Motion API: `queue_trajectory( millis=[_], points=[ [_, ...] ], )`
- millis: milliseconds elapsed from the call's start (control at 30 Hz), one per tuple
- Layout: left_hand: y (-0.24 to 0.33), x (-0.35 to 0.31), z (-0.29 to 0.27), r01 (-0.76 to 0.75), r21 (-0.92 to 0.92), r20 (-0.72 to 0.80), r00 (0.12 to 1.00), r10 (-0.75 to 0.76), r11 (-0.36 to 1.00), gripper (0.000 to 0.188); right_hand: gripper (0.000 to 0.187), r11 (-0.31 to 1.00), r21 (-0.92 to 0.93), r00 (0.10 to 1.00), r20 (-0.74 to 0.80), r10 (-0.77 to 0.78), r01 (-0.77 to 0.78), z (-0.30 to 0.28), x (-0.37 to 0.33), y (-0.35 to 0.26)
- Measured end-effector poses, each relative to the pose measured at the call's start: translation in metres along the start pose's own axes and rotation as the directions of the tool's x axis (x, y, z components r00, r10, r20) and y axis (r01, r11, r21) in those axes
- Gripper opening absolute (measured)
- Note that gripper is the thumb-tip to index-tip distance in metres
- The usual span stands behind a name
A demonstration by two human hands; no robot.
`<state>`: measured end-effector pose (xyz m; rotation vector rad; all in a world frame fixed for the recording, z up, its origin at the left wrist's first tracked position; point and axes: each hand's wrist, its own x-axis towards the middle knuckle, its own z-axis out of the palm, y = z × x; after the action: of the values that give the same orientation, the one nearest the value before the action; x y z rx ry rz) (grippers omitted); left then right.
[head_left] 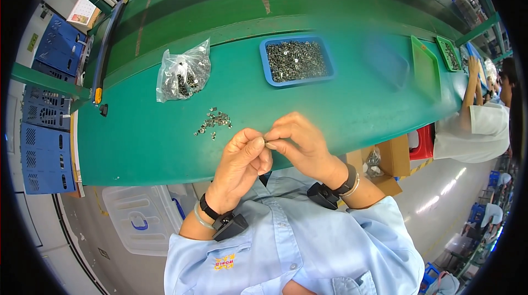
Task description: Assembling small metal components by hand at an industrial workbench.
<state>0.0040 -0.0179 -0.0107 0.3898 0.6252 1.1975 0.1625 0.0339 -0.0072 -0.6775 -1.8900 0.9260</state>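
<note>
The left hand [243, 158] and right hand [301, 140] jointly pinch 1 tiny part [266, 142], probably because its size demands fine control.

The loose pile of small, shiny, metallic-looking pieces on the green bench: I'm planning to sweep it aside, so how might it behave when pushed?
The loose pile of small, shiny, metallic-looking pieces would probably scatter, since its edges are already straggling. Many look flat or angular, so they'd likely slide rather than roll. Each is tiny, so probably light alone.
</note>
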Motion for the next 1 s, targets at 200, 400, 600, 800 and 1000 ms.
queue_trajectory(
  millis=[200,400,600,800,1000],
  points=[
    [-0.005,0.001,-0.002,-0.033,-0.035,0.024,0.999,0.034,0.999,0.015,0.017,0.996,0.064,0.998,0.012,0.060,-0.060,0.002,-0.003,0.001],
    [0.000,0.000,0.004,-0.023,0.096,-0.044,0.999,0.028,0.995,0.016,0.020,0.994,-0.096,0.998,-0.044,-0.053,0.049,0.001,-0.001,0.005],
    [0.008,-0.004,0.012,-0.012,0.126,-0.084,0.996,0.023,0.992,0.018,0.021,0.993,-0.091,0.995,-0.060,-0.075,0.070,0.000,0.000,0.007],
    [0.008,-0.005,0.009,-0.015,0.173,-0.082,0.996,0.030,0.985,0.017,0.020,0.994,-0.089,0.997,-0.052,-0.062,0.057,0.002,-0.002,0.006],
    [0.008,-0.005,0.005,-0.001,0.166,-0.084,0.996,0.015,0.986,0.015,0.020,0.990,-0.116,0.994,-0.056,-0.093,0.086,0.005,-0.001,0.007]
  ],
)
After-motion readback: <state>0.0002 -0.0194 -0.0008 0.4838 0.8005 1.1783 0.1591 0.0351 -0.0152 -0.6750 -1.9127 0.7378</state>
